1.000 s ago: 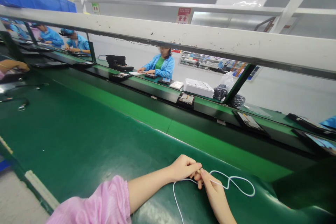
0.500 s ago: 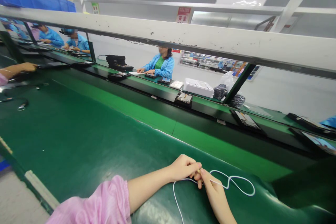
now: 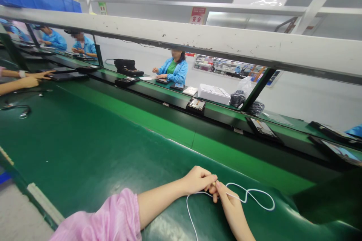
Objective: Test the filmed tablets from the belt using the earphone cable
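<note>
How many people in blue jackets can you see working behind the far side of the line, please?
3: one seated worker at centre, and two workers at far left. More may be hidden behind the white beam.

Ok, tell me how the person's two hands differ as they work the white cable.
The left hand comes in from the left, curled into a loose fist; the right hand rises from the bottom edge with its fingers stretched forward. A pink sleeve shows on the left arm, none on the right. Both pinch the white cable where they meet.
</note>
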`<control>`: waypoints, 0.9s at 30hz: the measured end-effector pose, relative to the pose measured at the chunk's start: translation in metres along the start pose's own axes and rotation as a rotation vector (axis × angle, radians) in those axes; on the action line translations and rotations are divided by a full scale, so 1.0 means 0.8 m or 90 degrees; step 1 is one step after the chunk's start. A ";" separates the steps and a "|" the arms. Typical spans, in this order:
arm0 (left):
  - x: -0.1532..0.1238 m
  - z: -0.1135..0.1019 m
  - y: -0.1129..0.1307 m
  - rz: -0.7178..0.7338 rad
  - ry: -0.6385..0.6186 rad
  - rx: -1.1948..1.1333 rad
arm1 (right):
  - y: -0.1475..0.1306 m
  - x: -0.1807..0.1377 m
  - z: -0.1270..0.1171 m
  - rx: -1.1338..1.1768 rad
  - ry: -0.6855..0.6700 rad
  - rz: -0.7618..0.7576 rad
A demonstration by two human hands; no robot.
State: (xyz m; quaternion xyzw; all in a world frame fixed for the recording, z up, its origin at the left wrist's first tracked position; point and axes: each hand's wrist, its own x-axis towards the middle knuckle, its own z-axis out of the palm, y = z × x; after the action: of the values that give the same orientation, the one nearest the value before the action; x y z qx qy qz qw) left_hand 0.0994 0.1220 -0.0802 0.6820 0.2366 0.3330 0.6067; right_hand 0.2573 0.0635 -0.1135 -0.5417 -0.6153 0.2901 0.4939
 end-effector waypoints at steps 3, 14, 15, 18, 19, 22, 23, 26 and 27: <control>0.000 0.000 -0.001 -0.003 0.003 0.001 | 0.003 0.000 0.000 -0.001 0.000 0.001; 0.001 0.001 0.000 -0.024 0.005 -0.010 | -0.021 -0.001 -0.005 -0.041 -0.018 -0.002; 0.000 0.001 0.000 -0.027 0.006 -0.012 | -0.023 -0.001 -0.006 -0.044 -0.027 0.001; 0.000 0.001 0.002 -0.037 0.010 -0.017 | -0.020 -0.001 -0.007 -0.029 -0.019 0.006; 0.000 0.001 0.003 -0.040 0.012 -0.018 | -0.017 -0.001 -0.007 -0.026 -0.010 0.004; 0.000 0.000 0.002 -0.047 0.017 -0.020 | -0.012 0.001 -0.009 -0.043 -0.007 0.002; 0.000 0.000 0.002 -0.049 0.020 -0.019 | -0.012 0.002 -0.010 -0.052 -0.013 0.005; 0.001 0.000 0.000 -0.055 0.029 -0.017 | -0.014 0.003 -0.012 -0.053 -0.019 0.022; 0.001 -0.001 -0.001 -0.057 0.030 -0.017 | -0.014 0.002 -0.012 -0.045 -0.014 0.026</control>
State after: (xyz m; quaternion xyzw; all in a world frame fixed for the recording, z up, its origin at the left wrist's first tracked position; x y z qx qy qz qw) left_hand 0.0995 0.1227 -0.0808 0.6544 0.2767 0.3246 0.6243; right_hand 0.2616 0.0603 -0.0999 -0.5681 -0.6192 0.2843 0.4616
